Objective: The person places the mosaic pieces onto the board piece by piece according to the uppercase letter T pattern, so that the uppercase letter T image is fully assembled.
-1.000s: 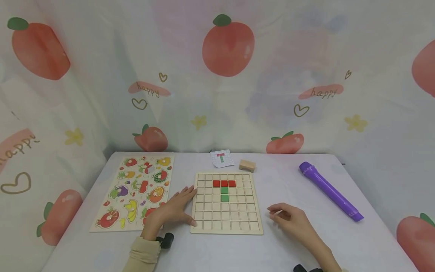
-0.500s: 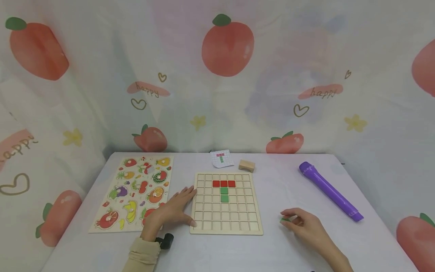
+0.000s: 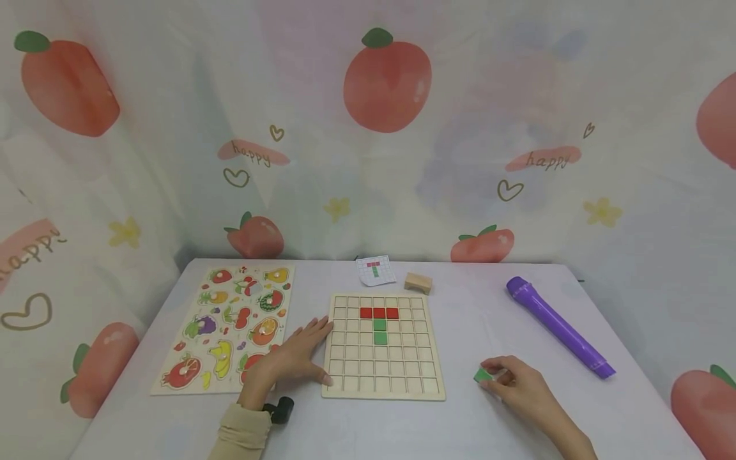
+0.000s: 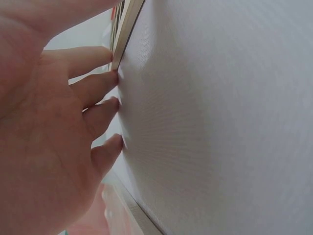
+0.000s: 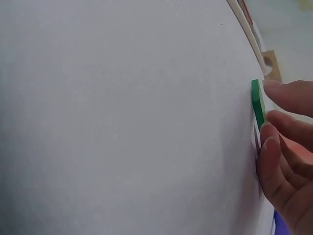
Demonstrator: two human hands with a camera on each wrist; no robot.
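Observation:
My right hand (image 3: 517,383) is low over the white table, to the right of a wooden grid board (image 3: 356,384). Its thumb and fingers pinch a small flat green square tile (image 3: 482,375); the right wrist view shows the tile (image 5: 257,102) tilted on edge at the fingertips. My left hand (image 3: 292,358) rests at the board's left side, fingers spread, thumb at the lower left corner and fingertips by the upper left edge. Set in the board are a row of red tiles (image 3: 379,313) and two green tiles (image 3: 380,331) below, forming a T.
Behind the board lie a paper card (image 3: 375,271) with a T pattern and a small wooden block (image 3: 418,282). A fruit puzzle board (image 3: 230,329) is at the left, partly under my left forearm. A purple tube-like stick (image 3: 559,326) lies at the right.
My right hand has moved right and slightly nearer, away from the board. A green tile now shows in its fingertips and has turned its face up toward the head camera. My left hand stays put.

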